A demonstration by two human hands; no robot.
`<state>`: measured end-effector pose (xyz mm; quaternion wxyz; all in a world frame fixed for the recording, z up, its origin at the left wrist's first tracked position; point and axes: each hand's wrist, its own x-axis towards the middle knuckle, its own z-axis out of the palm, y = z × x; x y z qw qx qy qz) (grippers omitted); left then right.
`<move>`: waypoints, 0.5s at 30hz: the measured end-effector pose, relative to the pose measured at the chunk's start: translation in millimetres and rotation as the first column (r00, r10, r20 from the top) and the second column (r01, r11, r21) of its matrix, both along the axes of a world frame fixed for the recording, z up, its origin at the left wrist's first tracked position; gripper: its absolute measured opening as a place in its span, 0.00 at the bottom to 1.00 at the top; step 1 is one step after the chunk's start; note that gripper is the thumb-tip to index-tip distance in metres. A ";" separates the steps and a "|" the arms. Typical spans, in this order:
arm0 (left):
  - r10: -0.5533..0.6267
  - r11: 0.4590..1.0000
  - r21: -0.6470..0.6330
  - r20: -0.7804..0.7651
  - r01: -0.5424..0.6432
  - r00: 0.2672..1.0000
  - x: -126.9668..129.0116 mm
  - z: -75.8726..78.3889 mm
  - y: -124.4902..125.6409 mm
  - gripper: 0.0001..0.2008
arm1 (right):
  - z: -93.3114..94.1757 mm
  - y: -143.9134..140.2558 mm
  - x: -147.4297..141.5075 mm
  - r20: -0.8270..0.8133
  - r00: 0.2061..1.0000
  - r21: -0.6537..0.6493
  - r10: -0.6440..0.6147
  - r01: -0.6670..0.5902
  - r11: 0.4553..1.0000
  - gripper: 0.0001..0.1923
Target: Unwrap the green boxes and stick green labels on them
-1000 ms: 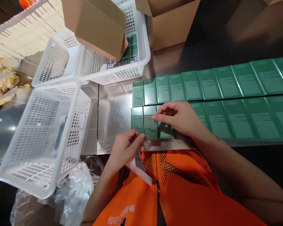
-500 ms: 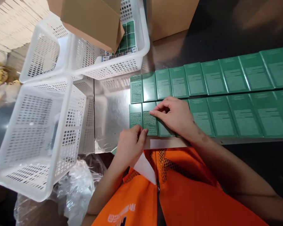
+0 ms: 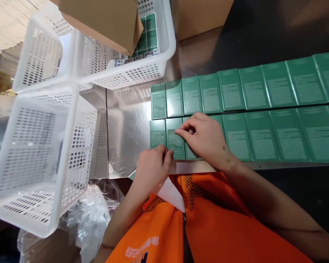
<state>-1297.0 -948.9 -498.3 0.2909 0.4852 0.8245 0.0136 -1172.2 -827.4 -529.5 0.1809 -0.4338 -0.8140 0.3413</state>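
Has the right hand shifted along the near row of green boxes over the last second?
No. The right hand still has its fingertips on the second box from the left of the near row; only the camera moved.

three white plastic baskets (image 3: 41, 146) stand left of the steel table (image 3: 128, 135); a brown carton (image 3: 98, 20) leans over the far basket, crumpled clear plastic wrap (image 3: 84, 215) below the near one.

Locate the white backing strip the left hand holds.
Head view, lower centre: the white backing strip hangs from the left hand at the table edge, over the orange vest.
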 end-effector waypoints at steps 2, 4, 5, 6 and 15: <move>-0.007 1.000 0.010 0.003 0.007 1.000 -1.1 -0.5 1.0 0.15 | -0.8 -1.2 -1.0 0.006 1.000 0.023 -0.005 0.005 1.000 0.07; -0.007 0.999 0.032 0.019 0.006 1.000 -2.7 -1.6 0.1 0.16 | -2.1 -0.7 -2.3 -0.028 0.999 0.027 -0.035 0.036 0.999 0.08; -0.003 0.999 0.047 0.032 0.001 0.999 -3.7 -2.1 -1.5 0.17 | -2.7 0.3 -2.7 -0.049 0.998 0.022 -0.050 0.052 0.998 0.10; 0.006 0.998 0.065 0.053 -0.009 0.999 -4.9 -2.4 -4.1 0.17 | -3.2 1.7 -2.5 -0.064 0.996 0.014 -0.061 0.062 0.998 0.12; 0.475 0.402 0.674 0.426 -0.621 0.770 -25.2 18.7 -24.6 0.14 | 12.2 -29.9 28.3 -0.471 0.865 -0.447 0.171 -0.402 0.799 0.34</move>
